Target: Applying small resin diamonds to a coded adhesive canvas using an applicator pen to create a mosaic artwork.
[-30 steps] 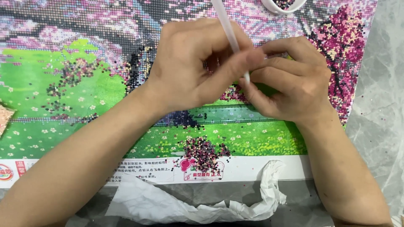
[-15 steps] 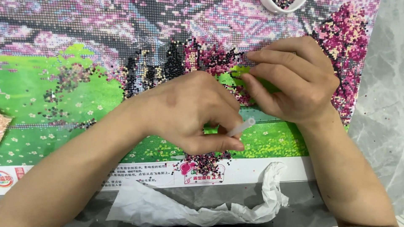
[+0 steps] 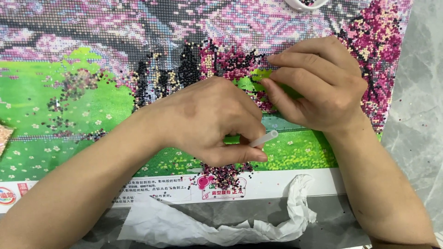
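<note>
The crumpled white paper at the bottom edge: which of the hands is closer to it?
The left hand. It hovers just above the crumpled white paper, holding a white pen-like tool. The right hand is farther up, fingertips on the bead picture.

grey marble tabletop (image 3: 417,133), even light

Beaded canvas (image 3: 92,115) — bumpy, glossy, crumpled paper film (image 3: 207,226), plastic pen (image 3: 264,139)
</note>
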